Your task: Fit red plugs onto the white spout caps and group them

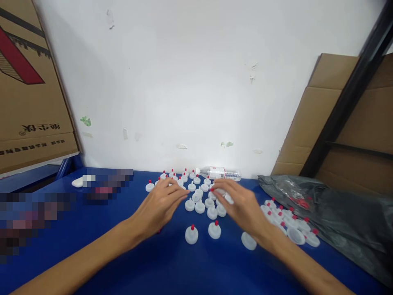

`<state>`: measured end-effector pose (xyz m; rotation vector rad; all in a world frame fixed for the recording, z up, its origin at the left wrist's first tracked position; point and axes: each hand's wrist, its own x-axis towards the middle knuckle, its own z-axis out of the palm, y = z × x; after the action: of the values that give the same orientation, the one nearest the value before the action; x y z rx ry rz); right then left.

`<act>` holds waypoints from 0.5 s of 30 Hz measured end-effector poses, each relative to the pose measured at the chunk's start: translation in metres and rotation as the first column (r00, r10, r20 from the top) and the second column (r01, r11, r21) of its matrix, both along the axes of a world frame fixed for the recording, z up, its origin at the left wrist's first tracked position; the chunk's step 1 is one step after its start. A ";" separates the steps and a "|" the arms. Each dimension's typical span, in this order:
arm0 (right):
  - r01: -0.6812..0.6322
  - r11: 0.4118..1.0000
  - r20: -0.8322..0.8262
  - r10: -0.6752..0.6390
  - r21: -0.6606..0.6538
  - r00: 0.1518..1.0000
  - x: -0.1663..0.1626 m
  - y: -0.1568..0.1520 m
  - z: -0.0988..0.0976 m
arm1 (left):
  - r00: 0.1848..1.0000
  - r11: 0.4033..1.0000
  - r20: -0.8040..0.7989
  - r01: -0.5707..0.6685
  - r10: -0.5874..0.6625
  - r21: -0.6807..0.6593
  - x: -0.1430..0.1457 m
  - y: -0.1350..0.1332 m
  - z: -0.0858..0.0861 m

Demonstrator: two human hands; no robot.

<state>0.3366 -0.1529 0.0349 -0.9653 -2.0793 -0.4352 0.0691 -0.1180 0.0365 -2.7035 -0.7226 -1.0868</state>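
"Translucent white plastic, round-based and narrow-spouted — the pieces [199,207] crowd the middle of a glossy blue tabletop [138,266]. Where are the hands?"

"Just over them, one to each side. The right hand [242,201] pinches a red-tipped white plastic piece [211,189] between thumb and fingers, the red end showing at the fingertips."

"And the left?"

"The left hand [161,200] has its fingers together, bent toward the thumb and aimed at the centre. Whether anything sits in that pinch, I cannot tell — the hand hides it."

"What stands nearest the person?"

"Two upright white pieces with red tips [192,235], apart from each other, and a round white plastic piece [249,241] near the right forearm."

"Farther out?"

"More red-tipped pieces [184,179] behind the left hand, and a tight red-tipped batch [291,222] at right, beside dark grey plastic sheeting [334,217]. Near the white wall [190,82], a clear, labelled plastic bottle [219,173] lies on its side."
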 end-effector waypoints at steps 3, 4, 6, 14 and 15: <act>0.251 0.955 -0.060 -0.263 -0.156 0.963 0.038 0.021 0.003 | 0.987 0.989 -0.061 -0.145 0.145 0.012 -0.013 0.017 -0.002; 0.340 0.914 -0.032 -0.355 -0.222 0.934 0.051 0.027 0.003 | 0.980 0.983 -0.077 -0.182 0.182 0.008 -0.017 0.021 -0.003; 0.441 0.843 0.029 -0.455 -0.309 0.890 0.074 0.038 0.000 | 0.966 0.972 -0.114 -0.236 0.234 -0.004 -0.023 0.028 -0.005; 0.451 0.759 0.101 -0.461 -0.470 0.882 0.102 0.052 -0.012 | 0.933 0.944 -0.193 -0.323 0.304 -0.075 -0.034 0.042 -0.017; 0.438 0.765 0.097 -0.448 -0.472 0.889 0.100 0.051 -0.010 | 0.930 0.940 -0.201 -0.331 0.309 -0.088 -0.035 0.042 -0.017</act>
<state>0.4370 -0.1023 0.0247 -1.7762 -1.9631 -0.1259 0.0345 -0.0755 0.0194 -2.6056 -1.1773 -0.7273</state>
